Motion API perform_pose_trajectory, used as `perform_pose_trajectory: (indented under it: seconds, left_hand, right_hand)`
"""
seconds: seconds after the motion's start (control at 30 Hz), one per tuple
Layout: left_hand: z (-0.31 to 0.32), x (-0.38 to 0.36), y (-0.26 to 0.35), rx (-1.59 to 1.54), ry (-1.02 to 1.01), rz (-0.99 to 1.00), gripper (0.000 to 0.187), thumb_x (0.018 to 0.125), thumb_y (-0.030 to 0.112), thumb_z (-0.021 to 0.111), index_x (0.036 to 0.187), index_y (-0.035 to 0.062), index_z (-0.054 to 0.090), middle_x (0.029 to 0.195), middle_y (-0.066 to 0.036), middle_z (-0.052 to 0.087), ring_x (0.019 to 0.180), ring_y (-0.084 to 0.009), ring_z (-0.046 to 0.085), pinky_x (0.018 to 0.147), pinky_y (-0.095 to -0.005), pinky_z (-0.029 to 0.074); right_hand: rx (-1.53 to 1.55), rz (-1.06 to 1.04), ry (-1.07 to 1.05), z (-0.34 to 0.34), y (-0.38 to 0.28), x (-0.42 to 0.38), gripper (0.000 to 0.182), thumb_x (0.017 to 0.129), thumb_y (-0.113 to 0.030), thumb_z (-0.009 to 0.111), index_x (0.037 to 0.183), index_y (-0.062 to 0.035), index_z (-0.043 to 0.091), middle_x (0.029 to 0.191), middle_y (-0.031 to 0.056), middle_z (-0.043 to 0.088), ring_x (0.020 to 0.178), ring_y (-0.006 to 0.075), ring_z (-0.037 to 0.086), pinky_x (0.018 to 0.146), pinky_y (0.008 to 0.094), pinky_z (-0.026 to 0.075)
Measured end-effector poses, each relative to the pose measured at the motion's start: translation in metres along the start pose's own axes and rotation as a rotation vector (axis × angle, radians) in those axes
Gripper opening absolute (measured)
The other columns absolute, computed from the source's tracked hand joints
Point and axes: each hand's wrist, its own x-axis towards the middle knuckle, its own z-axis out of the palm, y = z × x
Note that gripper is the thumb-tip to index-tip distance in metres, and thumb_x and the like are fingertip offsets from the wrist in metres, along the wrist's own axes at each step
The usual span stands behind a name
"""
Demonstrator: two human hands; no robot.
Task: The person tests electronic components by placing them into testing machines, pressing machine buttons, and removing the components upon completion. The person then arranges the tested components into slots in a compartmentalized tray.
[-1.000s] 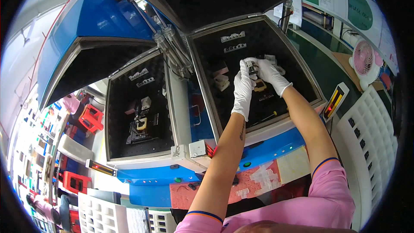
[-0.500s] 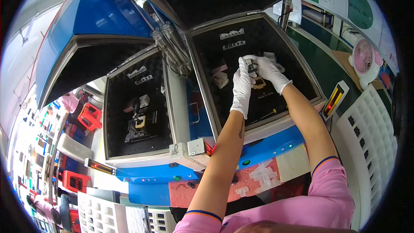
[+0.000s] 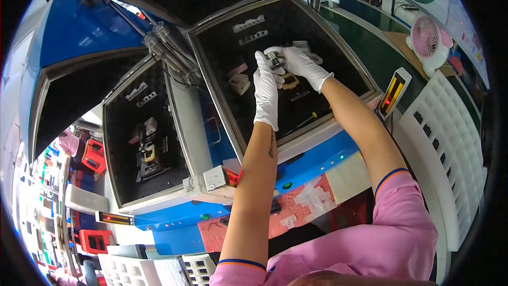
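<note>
Gloves cover both our hands inside the right test chamber, likely to keep the parts clean. Our left hand and right hand meet over the yellow-framed fixture, both pinching 1 small metal part between the fingertips, probably so we can line it up. That part sits just above the fixture, at our fingertips. Left of the fixture stands the 2nd chamber, lid raised, with its own fixture inside.
</note>
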Motion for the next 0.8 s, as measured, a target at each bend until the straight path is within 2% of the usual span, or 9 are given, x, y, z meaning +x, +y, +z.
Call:
perform_pose_trajectory:
  seconds: [0.07, 0.17, 0.2, 0.3, 0.33, 0.4, 0.43, 0.53, 0.8]
  left_hand:
    - [0.001, 0.0, 0.0, -0.002, 0.014, 0.004, 0.078, 0.083, 0.072, 0.032, 0.091, -0.0003, 0.059, 0.069, -0.005, 0.058, 0.056, -0.0086, 0.05, 0.053, -0.0205, 0.04]
    - [0.003, -0.001, 0.0, -0.007, 0.038, 0.013, 0.08, 0.082, 0.074, 0.032, 0.09, -0.0011, 0.059, 0.065, -0.004, 0.055, 0.053, -0.0079, 0.048, 0.05, -0.021, 0.037]
    - [0.003, -0.001, 0.0, 0.0, 0.043, 0.006, 0.08, 0.082, 0.074, 0.031, 0.088, -0.0016, 0.059, 0.065, -0.005, 0.055, 0.054, -0.0096, 0.049, 0.051, -0.0224, 0.038]
    - [0.001, 0.001, -0.001, 0.013, 0.055, -0.007, 0.082, 0.083, 0.073, 0.03, 0.084, -0.0027, 0.06, 0.066, -0.006, 0.056, 0.057, -0.0129, 0.051, 0.054, -0.025, 0.04]
    - [0.0, 0.002, -0.002, 0.098, 0.079, -0.026, 0.082, 0.084, 0.072, 0.029, 0.089, -0.0031, 0.061, 0.073, -0.008, 0.058, 0.063, -0.0142, 0.052, 0.059, -0.0258, 0.042]
    - [-0.003, 0.005, -0.006, 0.267, 0.126, -0.062, 0.084, 0.086, 0.071, 0.026, 0.098, -0.0039, 0.063, 0.088, -0.012, 0.064, 0.075, -0.0168, 0.055, 0.068, -0.0274, 0.044]
    - [-0.003, 0.005, -0.007, 0.265, 0.126, -0.064, 0.084, 0.086, 0.071, 0.026, 0.098, -0.0039, 0.063, 0.088, -0.012, 0.064, 0.075, -0.0168, 0.055, 0.068, -0.0274, 0.044]
    - [-0.005, 0.004, -0.007, 0.335, 0.152, -0.101, 0.086, 0.086, 0.07, 0.024, 0.099, -0.005, 0.064, 0.097, -0.014, 0.063, 0.086, -0.0215, 0.054, 0.078, -0.0318, 0.043]
    - [-0.006, 0.006, -0.013, 0.301, 0.146, -0.045, 0.086, 0.086, 0.07, 0.024, 0.1, -0.0046, 0.064, 0.1, -0.015, 0.064, 0.091, -0.0231, 0.055, 0.083, -0.0334, 0.041]
  right_hand:
    - [-0.018, 0.007, -0.007, 0.006, 0.007, 0.004, 0.032, 0.086, -0.008, 0.049, 0.116, -0.018, 0.055, 0.097, 0.0167, 0.063, 0.087, 0.0324, 0.062, 0.074, 0.036, 0.048]
    - [0.456, -0.08, 0.0, 0.04, 0.059, 0.028, 0.027, 0.086, -0.009, 0.051, 0.112, -0.0115, 0.058, 0.096, 0.0119, 0.066, 0.084, 0.0256, 0.064, 0.073, 0.0336, 0.048]
    - [0.456, -0.079, 0.0, 0.03, 0.043, 0.022, 0.027, 0.086, -0.009, 0.051, 0.112, -0.0115, 0.058, 0.096, 0.0119, 0.066, 0.084, 0.0256, 0.064, 0.073, 0.0336, 0.048]
    - [0.886, 0.275, -0.109, -0.01, -0.01, -0.002, 0.029, 0.085, -0.011, 0.054, 0.112, -0.0029, 0.059, 0.102, 0.0032, 0.063, 0.089, 0.0126, 0.059, 0.083, 0.0266, 0.045]
    - [0.885, 0.277, -0.11, -0.008, -0.006, -0.001, 0.029, 0.085, -0.011, 0.054, 0.112, -0.0029, 0.059, 0.102, 0.0032, 0.063, 0.089, 0.0126, 0.059, 0.083, 0.0266, 0.045]
    - [1.166, 0.305, -0.138, -0.004, 0.012, 0.003, 0.03, 0.085, -0.015, 0.056, 0.114, -0.0052, 0.06, 0.102, 0.0024, 0.063, 0.088, 0.0127, 0.059, 0.083, 0.0271, 0.045]
    - [1.307, 0.319, -0.15, -0.002, 0.02, 0.004, 0.031, 0.085, -0.016, 0.057, 0.115, -0.0063, 0.06, 0.102, 0.002, 0.063, 0.087, 0.0127, 0.059, 0.083, 0.0273, 0.045]
    - [1.158, 0.358, -0.106, 0.0, 0.015, 0.0, 0.035, 0.085, -0.016, 0.057, 0.119, -0.0087, 0.058, 0.105, 0.0016, 0.062, 0.09, 0.0122, 0.058, 0.083, 0.0273, 0.045]
    - [0.934, 0.367, -0.079, 0.004, 0.013, -0.006, 0.043, 0.083, -0.015, 0.059, 0.125, -0.0108, 0.054, 0.118, 0.0037, 0.056, 0.102, 0.015, 0.054, 0.087, 0.0275, 0.043]
